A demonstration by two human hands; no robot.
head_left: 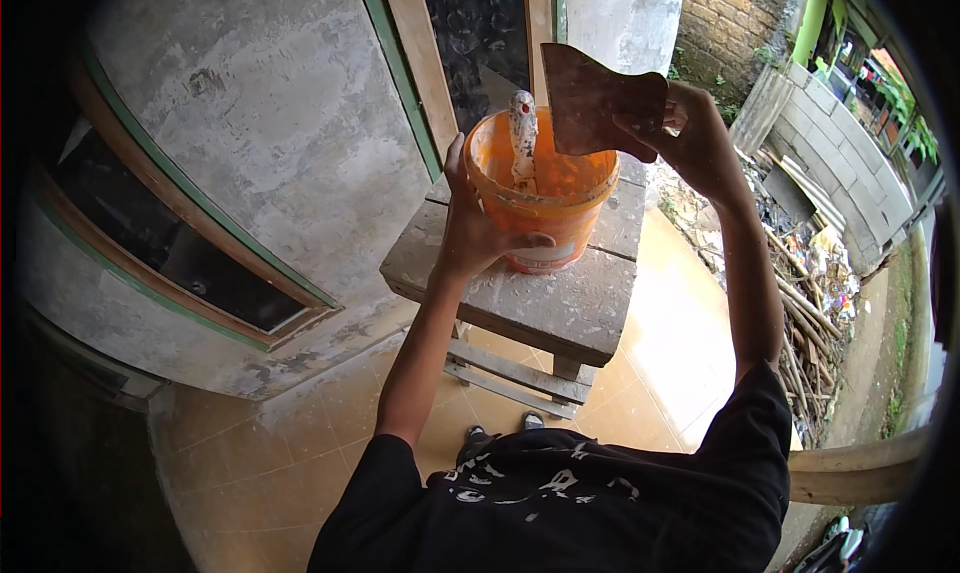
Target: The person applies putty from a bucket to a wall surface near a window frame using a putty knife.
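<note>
Step in hand, as judged: working the scraper at the bucket mouth; the left hand (478,228) holds the orange bucket (548,221) on the table (520,313), thumb across the front wall; the right hand (692,138) grips the flat brown scraper (600,98) over the bucket's right side; rim contact cannot be told. Any lowering of the scraper would call for a steady bucket and a turned edge; the white-caked tool handle (524,143) standing inside narrows the opening; a plastered wall (270,93) flanks the left, a debris pile (800,273) the right.
</note>
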